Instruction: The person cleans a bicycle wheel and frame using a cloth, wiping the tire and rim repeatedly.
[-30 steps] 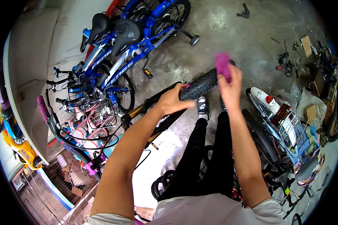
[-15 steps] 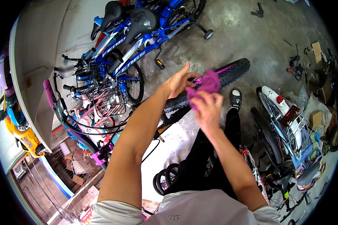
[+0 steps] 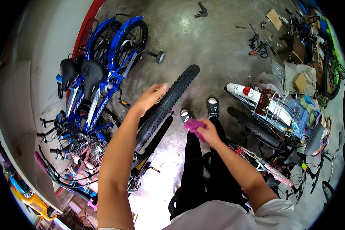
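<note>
A bicycle wheel with a black knobby tyre stands in front of me, seen mostly along its tread. My left hand is at the tyre's left side, fingers loosely extended and nothing visible in them. Whether it touches the rubber I cannot tell. To the right of the wheel, my right hand is closed around a crumpled purple cloth, apart from the tyre and above my feet. The rest of that bicycle's frame is partly hidden behind my left forearm.
Blue bicycles with black saddles stand at the left, one with a training wheel sticking out. At the right are a bicycle with a white rear mudguard and another knobby tyre. Loose parts and cardboard lie at the far right.
My view has swung right. My right hand has drawn the purple cloth away from the wheel, back toward my legs. My left hand is still beside the wheel, its fingers less spread.
</note>
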